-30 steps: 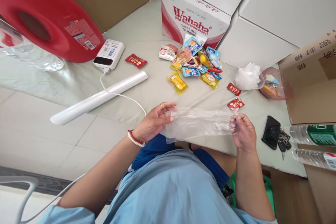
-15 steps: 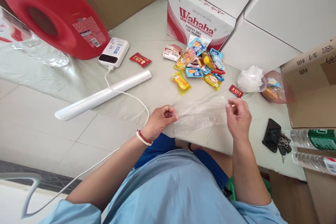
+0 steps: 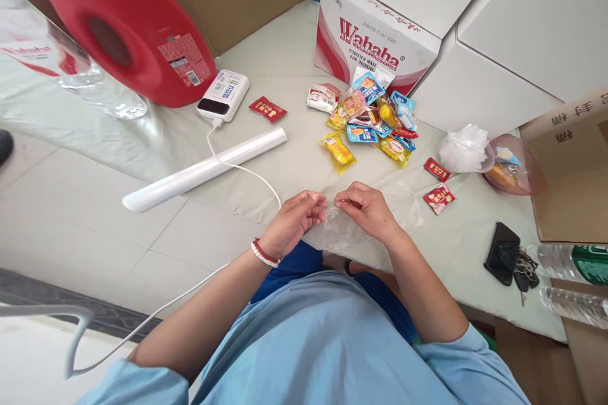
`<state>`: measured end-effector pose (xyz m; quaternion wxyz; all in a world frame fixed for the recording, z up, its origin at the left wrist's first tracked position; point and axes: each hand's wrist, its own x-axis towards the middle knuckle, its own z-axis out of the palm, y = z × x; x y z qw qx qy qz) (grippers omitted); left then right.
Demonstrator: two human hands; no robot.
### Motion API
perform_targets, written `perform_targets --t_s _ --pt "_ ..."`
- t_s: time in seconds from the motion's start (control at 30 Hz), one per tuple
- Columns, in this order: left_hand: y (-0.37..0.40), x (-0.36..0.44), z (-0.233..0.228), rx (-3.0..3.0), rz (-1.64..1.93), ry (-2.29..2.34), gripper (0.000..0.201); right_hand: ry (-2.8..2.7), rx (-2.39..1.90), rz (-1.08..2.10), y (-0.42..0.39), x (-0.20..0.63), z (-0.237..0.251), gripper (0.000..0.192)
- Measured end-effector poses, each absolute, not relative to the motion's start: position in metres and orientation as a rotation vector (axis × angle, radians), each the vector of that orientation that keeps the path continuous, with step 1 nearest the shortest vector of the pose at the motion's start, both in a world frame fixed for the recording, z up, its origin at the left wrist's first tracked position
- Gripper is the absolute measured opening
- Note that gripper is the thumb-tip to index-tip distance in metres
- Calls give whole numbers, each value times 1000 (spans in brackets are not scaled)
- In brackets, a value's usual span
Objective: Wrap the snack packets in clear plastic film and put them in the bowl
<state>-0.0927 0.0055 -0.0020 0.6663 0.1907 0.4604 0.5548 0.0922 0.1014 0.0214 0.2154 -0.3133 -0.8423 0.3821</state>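
**At the table's near edge, two hands pinching one clear bag**

At the near edge of the table (image 3: pixel 294 168), the left hand (image 3: pixel 297 218) and right hand (image 3: pixel 365 207) are meeting fingertip to fingertip, both pinching the rim of a clear plastic bag (image 3: pixel 375 221) that is lying crumpled under the right wrist. At 10 o'clock from the hands a white roll (image 3: pixel 204 168) is lying across the table edge. At 12 o'clock a heap of snack packets (image 3: pixel 368 123) is sitting, with a Wahaha box (image 3: pixel 375 38) behind it. At 3 o'clock a phone (image 3: pixel 501 253) is resting beside keys (image 3: pixel 525 266).
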Motion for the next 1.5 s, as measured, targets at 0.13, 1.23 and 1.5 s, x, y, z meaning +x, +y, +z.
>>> perform_targets --t_s 0.13,1.23,1.5 --pt "6 -92 -3 446 1151 1083 53 -2278 -844 1034 99 91 17 11" --pt "39 -48 30 1715 571 2038 63 -1575 -1737 1105 78 202 -6 61" --pt "67 -45 -4 1595 528 2098 37 -1392 -1644 853 79 213 -9 39"
